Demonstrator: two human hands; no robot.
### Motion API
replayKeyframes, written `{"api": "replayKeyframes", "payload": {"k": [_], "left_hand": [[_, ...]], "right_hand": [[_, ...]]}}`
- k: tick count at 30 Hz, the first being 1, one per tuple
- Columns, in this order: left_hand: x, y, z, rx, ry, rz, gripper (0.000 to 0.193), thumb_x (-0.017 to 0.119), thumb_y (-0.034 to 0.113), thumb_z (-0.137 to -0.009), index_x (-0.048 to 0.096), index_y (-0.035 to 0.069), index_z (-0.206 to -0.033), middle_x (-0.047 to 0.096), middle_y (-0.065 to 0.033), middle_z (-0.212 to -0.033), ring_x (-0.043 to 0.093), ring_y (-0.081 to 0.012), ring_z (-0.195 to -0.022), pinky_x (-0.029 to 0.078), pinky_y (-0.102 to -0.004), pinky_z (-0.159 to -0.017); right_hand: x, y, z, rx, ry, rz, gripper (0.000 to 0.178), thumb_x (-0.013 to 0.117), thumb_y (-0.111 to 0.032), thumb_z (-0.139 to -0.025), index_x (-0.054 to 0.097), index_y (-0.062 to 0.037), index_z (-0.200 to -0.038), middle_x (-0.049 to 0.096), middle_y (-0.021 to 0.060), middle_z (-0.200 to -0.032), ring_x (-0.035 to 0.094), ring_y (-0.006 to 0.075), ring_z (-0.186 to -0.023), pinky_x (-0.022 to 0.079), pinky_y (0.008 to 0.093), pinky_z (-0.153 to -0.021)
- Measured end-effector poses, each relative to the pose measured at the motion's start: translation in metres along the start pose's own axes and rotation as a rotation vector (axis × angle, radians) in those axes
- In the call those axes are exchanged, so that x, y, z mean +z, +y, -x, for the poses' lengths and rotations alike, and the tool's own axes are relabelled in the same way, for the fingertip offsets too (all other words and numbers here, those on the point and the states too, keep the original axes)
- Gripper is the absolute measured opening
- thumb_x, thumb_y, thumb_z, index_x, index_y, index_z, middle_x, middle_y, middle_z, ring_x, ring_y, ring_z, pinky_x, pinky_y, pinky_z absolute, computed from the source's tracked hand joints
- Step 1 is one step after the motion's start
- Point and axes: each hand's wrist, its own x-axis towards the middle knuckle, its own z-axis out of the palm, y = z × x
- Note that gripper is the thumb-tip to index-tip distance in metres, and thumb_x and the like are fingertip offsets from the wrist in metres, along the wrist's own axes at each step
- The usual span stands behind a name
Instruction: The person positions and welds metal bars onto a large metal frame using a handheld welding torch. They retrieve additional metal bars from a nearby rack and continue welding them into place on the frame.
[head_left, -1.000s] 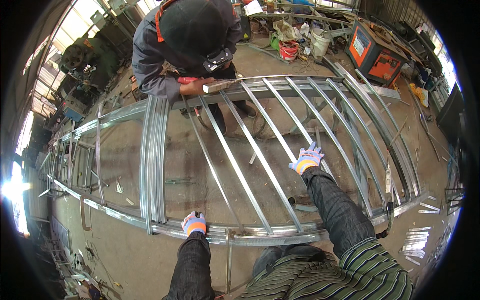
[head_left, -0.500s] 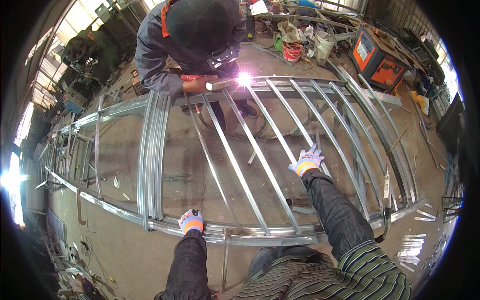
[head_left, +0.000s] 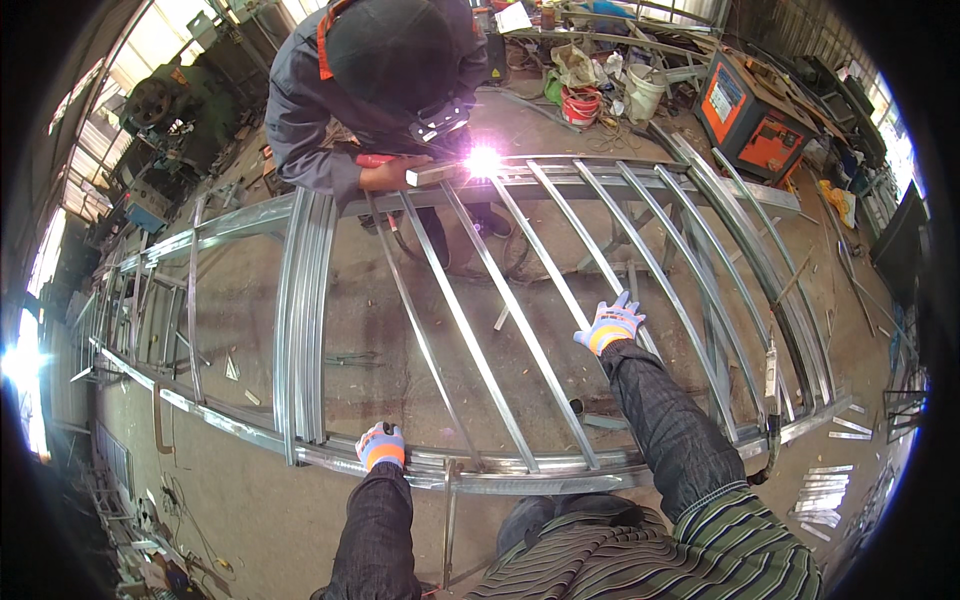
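A ladder-like frame of shiny metal tubes spans the view, with slanting crossbars (head_left: 462, 330) between its long rails. My left hand (head_left: 381, 445), in a white and orange glove, is closed over the near rail (head_left: 540, 482). My right hand (head_left: 613, 323), gloved alike, lies with its fingers spread across one or two crossbars right of the middle. Across from me a person in dark work clothes (head_left: 320, 110) bends over the far rail (head_left: 640, 180). That person's hand (head_left: 392, 174) is by a short square tube (head_left: 432, 176), beside a bright welding arc (head_left: 484, 162).
A bundle of metal tubes (head_left: 305, 320) lies across the frame at left. A clamp-like tool (head_left: 771, 400) hangs on the frame's right side. An orange and black machine (head_left: 755, 115), a white bucket (head_left: 645, 92) and a red bucket (head_left: 580, 104) stand behind. Metal strips (head_left: 824, 495) lie on the floor.
Both my hands keep their places on the frame. The welding arc has shifted very slightly left, and the view itself has moved a little.
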Motion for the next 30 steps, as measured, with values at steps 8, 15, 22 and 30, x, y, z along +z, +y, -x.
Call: {"api": "replayKeyframes", "payload": {"k": [8, 15, 22, 30], "left_hand": [[0.0061, -0.0027, -0.0028, 0.014, 0.013, -0.006, 0.04, 0.059, 0.048, -0.093, 0.076, 0.017, -0.11, 0.076, -0.0091, -0.111, 0.069, -0.029, -0.11, 0.049, -0.0425, -0.097], [0.0024, -0.0012, -0.0008, 0.02, 0.003, -0.003, 0.04, 0.059, 0.048, -0.093, 0.076, 0.016, -0.109, 0.076, -0.0093, -0.111, 0.069, -0.0298, -0.109, 0.048, -0.0428, -0.097], [0.0042, -0.0014, -0.0018, 0.016, -0.005, -0.001, 0.04, 0.058, 0.048, -0.093, 0.076, 0.016, -0.11, 0.075, -0.0087, -0.112, 0.068, -0.0289, -0.11, 0.048, -0.0422, -0.098], [0.0039, -0.001, -0.0026, 0.004, -0.033, -0.012, 0.041, 0.058, 0.049, -0.094, 0.075, 0.016, -0.112, 0.075, -0.0082, -0.114, 0.068, -0.0282, -0.112, 0.047, -0.0418, -0.1]], "right_hand": [[0.0013, 0.0011, -0.0019, 0.0, -0.002, -0.005, 0.101, 0.071, -0.066, -0.078, 0.034, -0.0193, -0.16, 0.01, 0.0234, -0.169, 0.021, 0.0465, -0.153, 0.027, 0.0619, -0.118], [0.0028, 0.0007, -0.0038, 0.004, -0.004, -0.023, 0.103, 0.072, -0.066, -0.077, 0.035, -0.0181, -0.16, 0.009, 0.0228, -0.17, 0.021, 0.0462, -0.153, 0.026, 0.0628, -0.119], [0.0034, 0.0015, -0.0045, 0.004, 0.004, -0.033, 0.103, 0.073, -0.066, -0.076, 0.037, -0.0173, -0.159, 0.01, 0.023, -0.169, 0.021, 0.0458, -0.153, 0.026, 0.0629, -0.118], [0.0038, 0.002, -0.0041, -0.008, 0.001, -0.007, 0.102, 0.071, -0.068, -0.078, 0.036, -0.0188, -0.16, 0.01, 0.0246, -0.169, 0.021, 0.048, -0.152, 0.025, 0.0635, -0.118]]}}
